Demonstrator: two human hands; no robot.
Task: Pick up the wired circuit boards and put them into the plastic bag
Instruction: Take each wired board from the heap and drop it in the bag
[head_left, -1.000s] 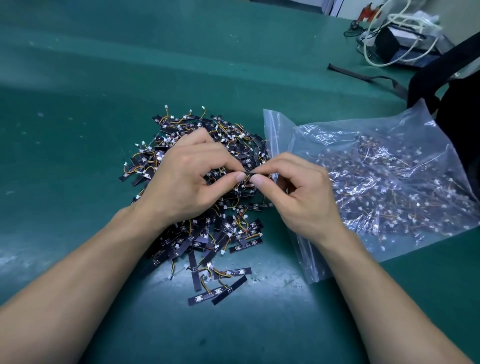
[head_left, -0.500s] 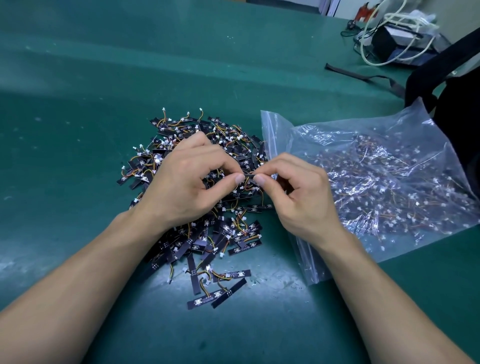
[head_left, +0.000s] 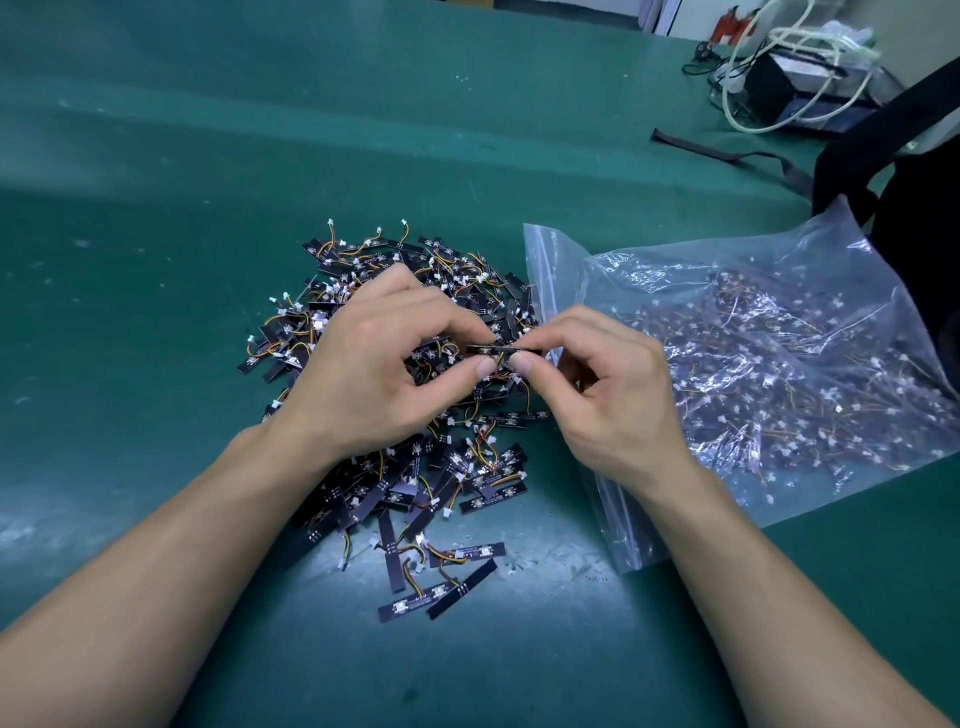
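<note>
— What lies to the left?
— A heap of wired circuit boards (head_left: 358, 291) on the green table (head_left: 156, 260): dark strips with orange and yellow leads and white plugs, pointing every way. A few loose boards (head_left: 441, 592) lie at the near edge, just apart from the heap

— And the hands?
— The left hand (head_left: 374, 374) hangs over the middle of the heap with its fingers curled, thumb and forefinger pinching the left end of a single board (head_left: 493, 351). The right hand (head_left: 608, 400) meets it from the other side and pinches the right end the same way, its other fingers loosely bent

— How does that board lie?
— Its long axis runs left to right, nearly level, just above the heap and between the two thumbs. Its right end points toward the bag. Which lead is its own, I cannot tell

— Further right?
— The clear plastic bag (head_left: 779, 291) lies crumpled just beside the heap, its zip edge turned toward the hands, with many boards already inside. Behind it sits a black backpack (head_left: 924, 234), and a white cable (head_left: 753, 122) coils in the far corner
</note>
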